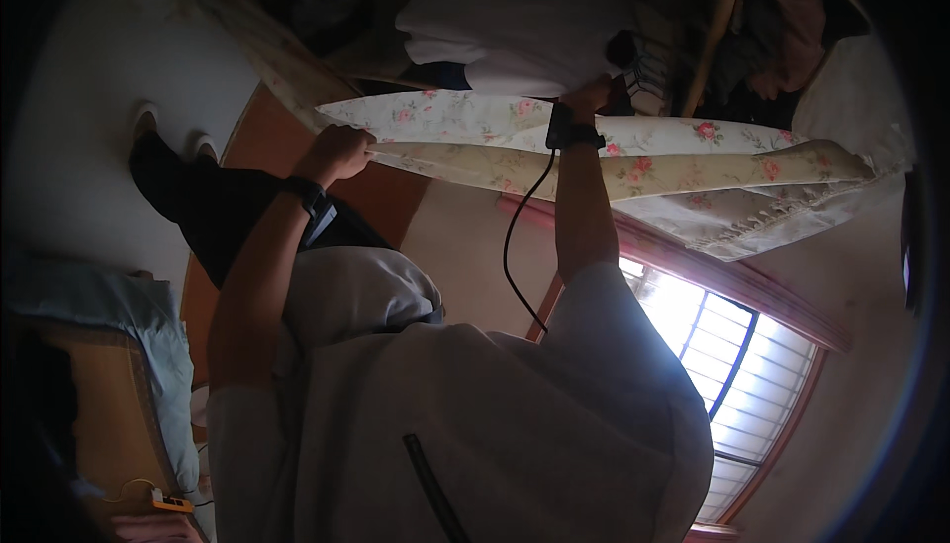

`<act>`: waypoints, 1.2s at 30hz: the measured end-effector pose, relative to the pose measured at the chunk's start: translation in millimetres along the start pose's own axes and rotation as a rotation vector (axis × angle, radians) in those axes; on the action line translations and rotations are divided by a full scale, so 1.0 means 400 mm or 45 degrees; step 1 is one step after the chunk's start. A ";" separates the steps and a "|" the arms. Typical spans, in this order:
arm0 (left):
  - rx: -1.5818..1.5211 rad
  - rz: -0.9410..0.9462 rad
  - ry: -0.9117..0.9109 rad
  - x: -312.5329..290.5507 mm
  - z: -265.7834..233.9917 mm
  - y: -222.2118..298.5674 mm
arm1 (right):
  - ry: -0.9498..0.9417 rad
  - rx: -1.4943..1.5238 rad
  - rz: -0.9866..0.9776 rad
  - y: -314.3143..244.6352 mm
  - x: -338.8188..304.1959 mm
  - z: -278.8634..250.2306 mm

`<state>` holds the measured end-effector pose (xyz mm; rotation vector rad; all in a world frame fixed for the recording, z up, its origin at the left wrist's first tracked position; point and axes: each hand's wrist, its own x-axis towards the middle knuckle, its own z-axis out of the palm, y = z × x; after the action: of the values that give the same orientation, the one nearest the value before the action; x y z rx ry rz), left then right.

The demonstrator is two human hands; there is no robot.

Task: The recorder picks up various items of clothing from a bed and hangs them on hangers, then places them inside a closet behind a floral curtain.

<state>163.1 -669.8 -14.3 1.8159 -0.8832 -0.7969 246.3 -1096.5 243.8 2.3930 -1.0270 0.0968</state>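
My left hand (341, 152) is closed around the edge of a floral curtain (475, 159), pale with pink-red flowers. The cloth stretches from it to the right in long folds, with fringe or lace at the far end. My right hand (589, 96) reaches over the curtain to a shelf space, beside a pale folded garment (505, 39) and a dark bundle (620, 48). Its fingers are in shadow and mostly hidden, so I cannot tell whether they grip anything. Each wrist wears a dark strap; a black cable hangs from the right one.
Dark clothes and a pink garment (792, 19) fill the shelf around a wooden pole (714, 34). A barred window (722, 345) lies at the lower right. At the left stand a bed-like piece with a light-blue cloth (163, 345) and an orange power strip (172, 501).
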 end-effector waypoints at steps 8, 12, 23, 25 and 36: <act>0.029 0.035 0.130 -0.013 0.007 0.020 | -0.120 0.191 0.110 0.035 0.035 0.015; 0.041 0.060 0.165 -0.020 -0.036 0.043 | -0.066 0.657 0.264 0.068 0.014 0.011; -0.127 0.019 0.423 -0.112 -0.189 -0.002 | 0.613 0.610 0.309 -0.155 -0.172 -0.166; -0.118 -0.066 0.602 -0.188 -0.272 -0.030 | 0.921 0.822 -0.282 -0.223 -0.214 -0.218; -0.447 -1.418 1.180 -1.541 -0.187 -0.606 | -1.504 0.868 -1.785 -0.916 -0.883 -0.343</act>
<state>-47.0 -46.7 -122.8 1.9510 0.8881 -0.5458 268.3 -588.1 106.3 3.1421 0.7401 -1.8158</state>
